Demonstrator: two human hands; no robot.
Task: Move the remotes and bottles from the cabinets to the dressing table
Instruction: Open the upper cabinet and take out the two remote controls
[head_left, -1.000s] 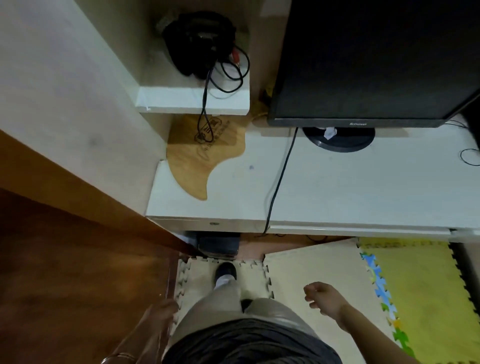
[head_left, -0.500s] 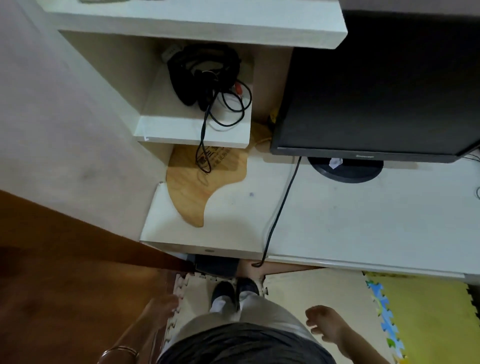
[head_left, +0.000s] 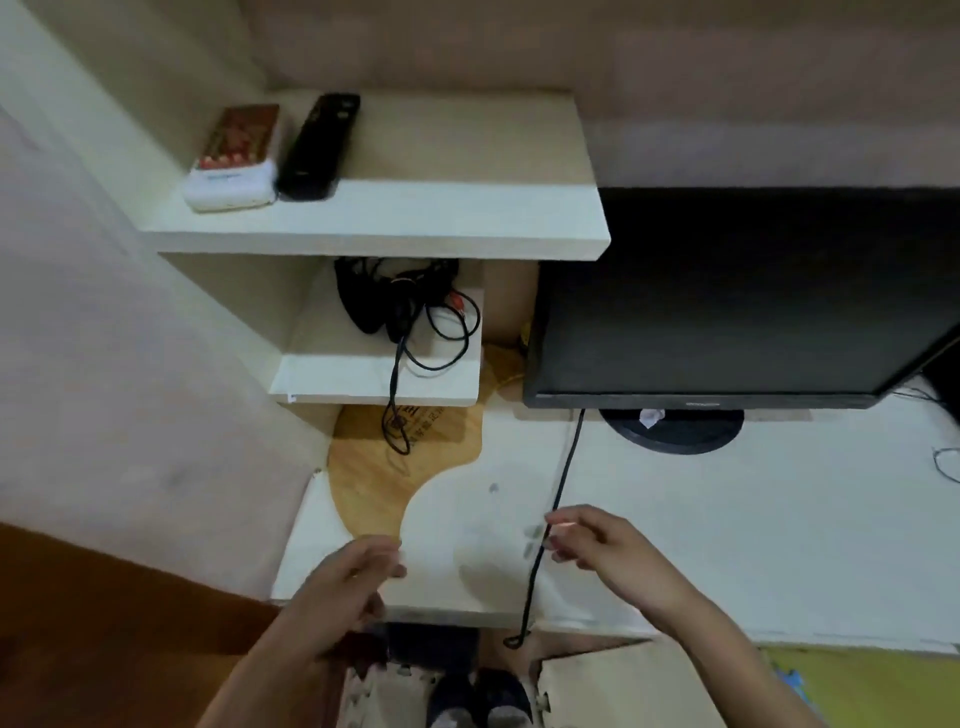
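Observation:
A black remote lies on the upper white shelf at the top left. Beside it on the left rests a white remote-like device with a red patterned face. My left hand and my right hand are both raised over the near edge of the white desk, well below the shelf. Both hands hold nothing, their fingers loosely apart and blurred by motion. No bottle is in view.
Black headphones with tangled cables sit on the lower shelf. A dark monitor stands on the desk to the right, its black cable hanging over the front edge. A wooden board lies under the shelves.
The view has tilted up, bringing the upper shelf with its two remotes into sight. Both hands rose from beside my legs to above the desk's front edge.

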